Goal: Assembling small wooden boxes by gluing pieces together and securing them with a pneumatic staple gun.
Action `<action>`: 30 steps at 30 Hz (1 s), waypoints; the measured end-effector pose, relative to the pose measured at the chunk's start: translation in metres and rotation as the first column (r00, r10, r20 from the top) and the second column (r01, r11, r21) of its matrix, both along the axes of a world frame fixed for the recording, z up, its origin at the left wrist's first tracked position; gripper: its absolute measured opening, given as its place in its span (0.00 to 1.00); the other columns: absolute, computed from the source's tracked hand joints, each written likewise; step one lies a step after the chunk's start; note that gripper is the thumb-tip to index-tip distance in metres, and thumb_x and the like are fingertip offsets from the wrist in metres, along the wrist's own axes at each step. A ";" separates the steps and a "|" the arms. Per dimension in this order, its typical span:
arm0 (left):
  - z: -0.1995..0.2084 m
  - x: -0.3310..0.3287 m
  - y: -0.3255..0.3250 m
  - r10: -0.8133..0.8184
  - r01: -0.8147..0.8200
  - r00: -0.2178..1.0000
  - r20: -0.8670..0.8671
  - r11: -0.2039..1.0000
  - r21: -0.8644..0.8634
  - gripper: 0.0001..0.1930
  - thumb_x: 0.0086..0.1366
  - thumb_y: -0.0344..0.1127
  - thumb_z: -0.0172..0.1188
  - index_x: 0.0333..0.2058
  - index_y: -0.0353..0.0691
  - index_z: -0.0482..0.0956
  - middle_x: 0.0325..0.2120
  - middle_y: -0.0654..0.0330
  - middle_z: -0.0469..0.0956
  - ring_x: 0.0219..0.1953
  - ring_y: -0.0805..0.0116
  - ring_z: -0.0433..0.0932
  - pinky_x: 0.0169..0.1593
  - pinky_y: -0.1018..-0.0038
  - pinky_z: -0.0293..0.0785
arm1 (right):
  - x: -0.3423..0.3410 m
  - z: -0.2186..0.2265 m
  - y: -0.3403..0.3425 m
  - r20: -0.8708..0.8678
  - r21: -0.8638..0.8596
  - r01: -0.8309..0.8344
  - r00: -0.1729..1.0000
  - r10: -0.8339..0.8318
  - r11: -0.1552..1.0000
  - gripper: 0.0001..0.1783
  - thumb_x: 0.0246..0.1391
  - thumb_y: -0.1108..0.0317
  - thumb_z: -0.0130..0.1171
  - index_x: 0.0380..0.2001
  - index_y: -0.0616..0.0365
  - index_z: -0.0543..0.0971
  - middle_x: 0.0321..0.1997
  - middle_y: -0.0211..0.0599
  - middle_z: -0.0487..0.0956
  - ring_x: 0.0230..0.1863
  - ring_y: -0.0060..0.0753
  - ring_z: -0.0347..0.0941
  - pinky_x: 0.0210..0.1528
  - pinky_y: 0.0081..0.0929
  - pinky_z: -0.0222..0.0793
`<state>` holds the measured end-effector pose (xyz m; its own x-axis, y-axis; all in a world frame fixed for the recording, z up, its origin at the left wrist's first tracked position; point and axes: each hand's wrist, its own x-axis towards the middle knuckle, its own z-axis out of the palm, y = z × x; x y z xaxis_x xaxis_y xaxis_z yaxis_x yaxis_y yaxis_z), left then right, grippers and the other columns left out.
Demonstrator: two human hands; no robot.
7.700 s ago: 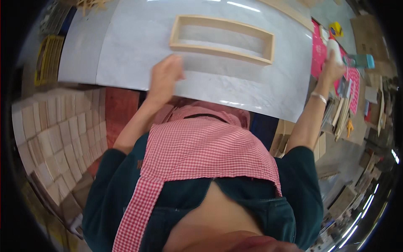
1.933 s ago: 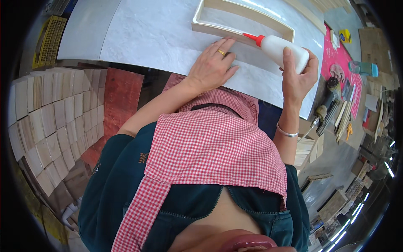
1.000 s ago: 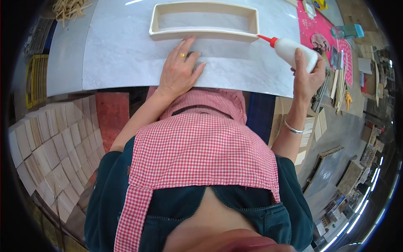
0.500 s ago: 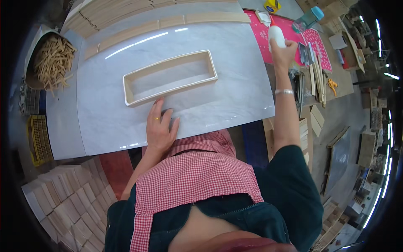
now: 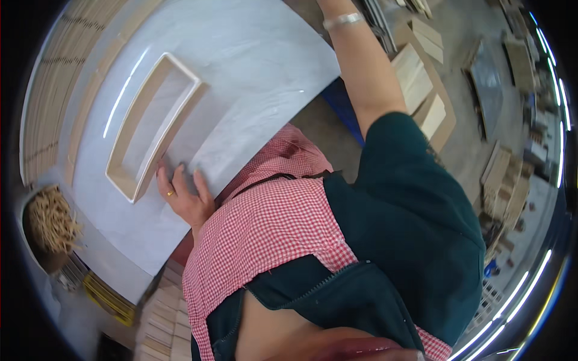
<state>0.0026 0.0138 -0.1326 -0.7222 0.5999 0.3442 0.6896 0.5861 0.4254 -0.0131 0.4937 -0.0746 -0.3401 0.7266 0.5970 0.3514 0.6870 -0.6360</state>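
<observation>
Toward ten o'clock from the centre of the view, a pale rectangular wooden frame [image 5: 171, 135] lies flat on the marbled grey-white tabletop [image 5: 253, 78], its long sides running from one o'clock to seven o'clock. The person's left hand [image 5: 185, 197], at nine o'clock, rests palm down on the table with fingers loosely bent and spread, grasping nothing. A gold ring [image 5: 171, 194] circles one finger; the foremost fingertip is at the frame's near long wall, though contact cannot be told for certain.

The right forearm [image 5: 368, 69], wearing a silver bracelet [image 5: 343, 21], reaches out past the top edge at about one o'clock; its hand is out of sight, so its grip cannot be told. Stacked long wooden slats [image 5: 57, 78] lie farther out at ten o'clock, and a container of thin wood strips [image 5: 53, 219] stands at nine.
</observation>
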 end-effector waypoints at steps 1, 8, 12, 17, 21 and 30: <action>-0.004 -0.004 0.003 -0.018 0.018 1.000 -0.001 1.000 -0.013 0.15 0.64 0.32 0.65 0.49 0.35 0.78 0.65 0.43 0.65 0.65 0.44 0.67 0.67 0.58 0.66 | 0.045 0.019 -0.016 -0.129 -0.078 -0.062 0.990 0.051 0.995 0.17 0.51 0.62 0.67 0.39 0.62 0.79 0.36 0.48 0.82 0.35 0.51 0.77 0.45 0.42 0.75; -0.009 -0.002 -0.005 -0.027 0.025 0.999 -0.027 0.996 -0.087 0.16 0.67 0.32 0.63 0.51 0.35 0.75 0.66 0.45 0.64 0.67 0.45 0.65 0.68 0.58 0.64 | 0.350 -0.039 -0.027 0.094 -0.106 0.666 0.746 -0.659 0.739 0.20 0.56 0.56 0.64 0.37 0.67 0.82 0.34 0.44 0.84 0.35 0.38 0.79 0.44 0.32 0.76; -0.010 -0.005 -0.003 -0.042 0.039 0.999 -0.033 0.995 -0.089 0.16 0.68 0.33 0.63 0.51 0.35 0.75 0.66 0.45 0.64 0.67 0.45 0.65 0.68 0.58 0.63 | 0.442 -0.157 -0.015 0.554 -0.083 0.781 0.552 -0.623 0.619 0.31 0.55 0.46 0.64 0.43 0.68 0.79 0.43 0.53 0.83 0.46 0.51 0.81 0.51 0.39 0.76; -0.012 -0.003 -0.006 -0.023 0.019 0.999 -0.048 0.995 -0.095 0.15 0.68 0.33 0.62 0.51 0.36 0.75 0.66 0.45 0.64 0.67 0.46 0.64 0.69 0.59 0.63 | 0.384 -0.162 -0.028 0.857 -0.263 0.907 0.377 -0.353 0.329 0.43 0.53 0.38 0.63 0.54 0.71 0.72 0.50 0.60 0.80 0.53 0.59 0.79 0.57 0.47 0.73; -0.016 -0.004 -0.007 -0.005 -0.001 0.998 -0.067 0.996 -0.086 0.15 0.69 0.33 0.62 0.51 0.36 0.75 0.66 0.45 0.64 0.67 0.46 0.64 0.69 0.59 0.63 | 0.373 -0.170 -0.024 0.870 -0.252 0.924 0.346 -0.351 0.288 0.47 0.53 0.36 0.62 0.58 0.71 0.69 0.52 0.62 0.79 0.54 0.60 0.78 0.60 0.52 0.71; -0.013 -0.003 -0.008 -0.016 0.013 0.998 -0.054 0.998 -0.067 0.15 0.68 0.34 0.62 0.51 0.36 0.76 0.67 0.45 0.64 0.67 0.46 0.65 0.68 0.59 0.63 | 0.427 -0.190 -0.022 0.248 -0.374 0.803 0.569 -0.784 0.465 0.42 0.59 0.38 0.57 0.60 0.66 0.70 0.48 0.64 0.79 0.50 0.59 0.80 0.53 0.49 0.77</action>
